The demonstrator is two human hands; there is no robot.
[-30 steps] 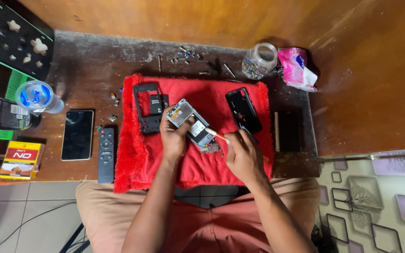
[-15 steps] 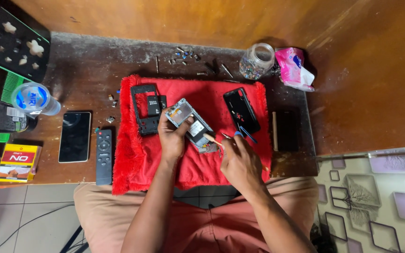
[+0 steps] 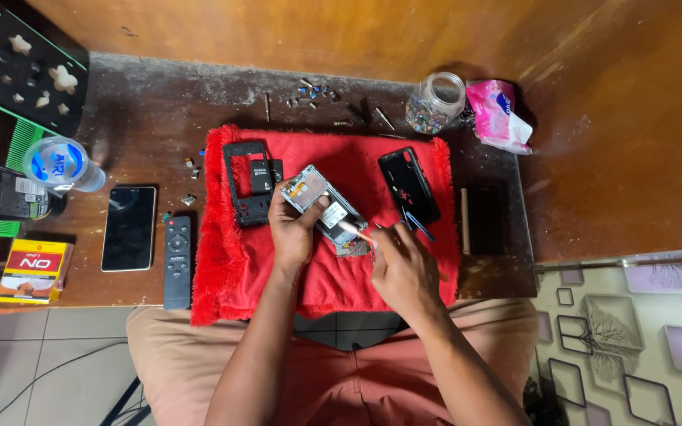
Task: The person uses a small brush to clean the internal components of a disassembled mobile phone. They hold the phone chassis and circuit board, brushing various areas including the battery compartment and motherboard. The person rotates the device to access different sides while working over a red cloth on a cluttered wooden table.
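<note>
An opened phone body [image 3: 323,203] with bare circuit parts lies tilted on a red fluffy cloth [image 3: 238,260]. My left hand [image 3: 294,229] grips its lower left edge and holds it down. My right hand [image 3: 402,268] pinches a thin stick-like tool [image 3: 359,231] whose tip touches the phone's inside. A black phone frame [image 3: 240,177] lies on the cloth to the left. A black back cover [image 3: 409,184] lies on the cloth's right side, with blue tweezers [image 3: 417,225] beside it.
On the brown table stand a water bottle [image 3: 63,163], a black phone [image 3: 129,228], a remote [image 3: 177,262], a yellow and red box [image 3: 32,270], loose screws [image 3: 313,92], a glass jar [image 3: 434,101] and a pink packet [image 3: 497,114]. A dark phone [image 3: 484,218] lies at the right.
My right hand has shifted slightly left and lower with the tool toward the open phone. The left hand keeps its grip.
</note>
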